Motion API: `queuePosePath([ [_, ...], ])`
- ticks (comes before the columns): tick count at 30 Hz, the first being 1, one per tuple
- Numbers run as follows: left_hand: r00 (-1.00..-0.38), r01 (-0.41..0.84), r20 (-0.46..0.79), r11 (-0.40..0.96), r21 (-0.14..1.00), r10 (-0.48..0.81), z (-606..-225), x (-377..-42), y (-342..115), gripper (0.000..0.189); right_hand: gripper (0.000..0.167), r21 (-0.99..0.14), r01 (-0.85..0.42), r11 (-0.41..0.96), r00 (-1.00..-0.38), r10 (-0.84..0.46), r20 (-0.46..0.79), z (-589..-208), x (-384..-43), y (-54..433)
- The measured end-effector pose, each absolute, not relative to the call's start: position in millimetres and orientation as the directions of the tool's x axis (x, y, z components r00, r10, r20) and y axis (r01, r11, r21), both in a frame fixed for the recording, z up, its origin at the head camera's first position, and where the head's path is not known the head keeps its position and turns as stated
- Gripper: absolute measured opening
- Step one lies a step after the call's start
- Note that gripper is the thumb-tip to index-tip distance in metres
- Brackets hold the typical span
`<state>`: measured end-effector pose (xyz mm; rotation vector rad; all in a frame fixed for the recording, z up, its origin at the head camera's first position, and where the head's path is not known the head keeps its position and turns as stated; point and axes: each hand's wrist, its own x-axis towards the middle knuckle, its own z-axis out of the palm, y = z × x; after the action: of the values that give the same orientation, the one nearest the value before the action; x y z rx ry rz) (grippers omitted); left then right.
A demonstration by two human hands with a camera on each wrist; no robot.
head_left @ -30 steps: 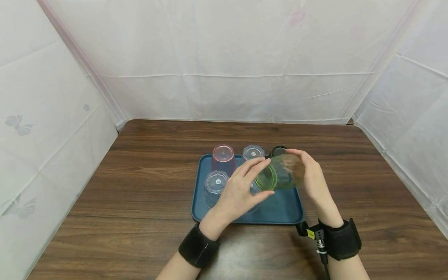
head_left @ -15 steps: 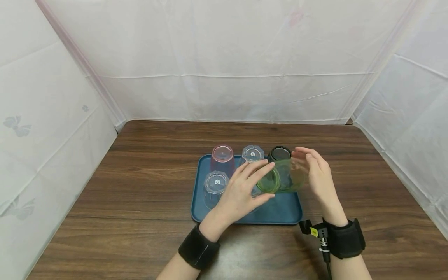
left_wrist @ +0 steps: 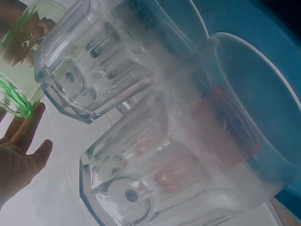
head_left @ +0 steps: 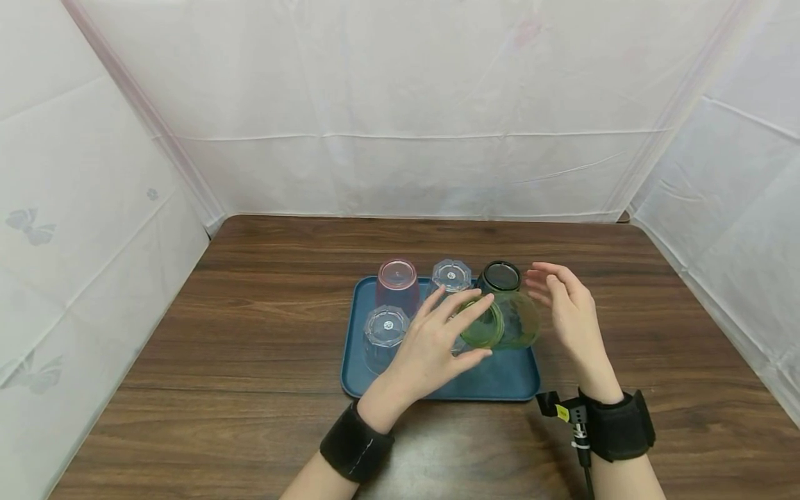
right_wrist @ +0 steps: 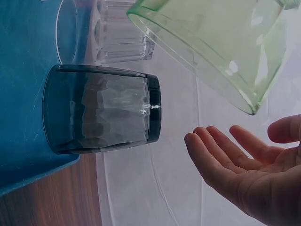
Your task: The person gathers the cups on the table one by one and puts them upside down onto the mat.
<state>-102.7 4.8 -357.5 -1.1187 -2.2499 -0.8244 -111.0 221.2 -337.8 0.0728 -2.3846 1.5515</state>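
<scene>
My left hand (head_left: 425, 347) holds a translucent green glass (head_left: 517, 323) near its thick base, thumb below and fingers above. The glass hangs tilted over the tray, its wide mouth toward the right. My right hand (head_left: 570, 312) is apart from it, a little to the right, fingers loosely bent and holding nothing. In the right wrist view, a gap shows between the right fingers and the green glass's rim. A dark grey glass (right_wrist: 113, 110) stands upside down on the blue tray (head_left: 494, 385), just behind the green one.
Upside down on the tray also stand a pink glass (head_left: 398, 281), a clear faceted glass (head_left: 451, 272) at the back and another clear glass (head_left: 385, 326) at front left. One more clear glass is mostly hidden behind my left hand. Brown tabletop (head_left: 250, 312) surrounds the tray.
My right hand has let go of the green glass and moved off to the right. The glass, still in my left hand, has sunk slightly, mouth turning downward, uncovering the dark glass.
</scene>
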Motion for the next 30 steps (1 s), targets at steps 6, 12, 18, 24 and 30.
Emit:
queuePosePath([
  [6,-0.512,0.838,0.668,0.484,0.251,0.541,-359,-104,6,0.066,0.040,-0.875,-0.194,0.444,-0.951,0.133,0.278,-339,-111,223],
  [12,-0.498,0.843,0.664,0.491,0.219,0.558,-362,-104,7,0.064,0.040,-0.876,-0.190,0.444,-0.954,0.128,0.271,-340,-112,224],
  [18,-0.475,0.849,0.670,0.498,0.177,0.571,-362,-103,9,0.062,0.040,-0.884,-0.153,0.441,-0.959,0.149,0.240,-343,-116,227],
  [24,-0.452,0.857,0.672,0.495,0.143,0.587,-364,-102,12,0.061,0.041,-0.883,-0.119,0.455,-0.963,0.165,0.215,-347,-119,231],
  [30,-0.436,0.863,0.663,0.490,0.119,0.608,-367,-101,14,0.058,0.042,-0.889,-0.110,0.445,-0.965,0.165,0.202,-349,-120,233],
])
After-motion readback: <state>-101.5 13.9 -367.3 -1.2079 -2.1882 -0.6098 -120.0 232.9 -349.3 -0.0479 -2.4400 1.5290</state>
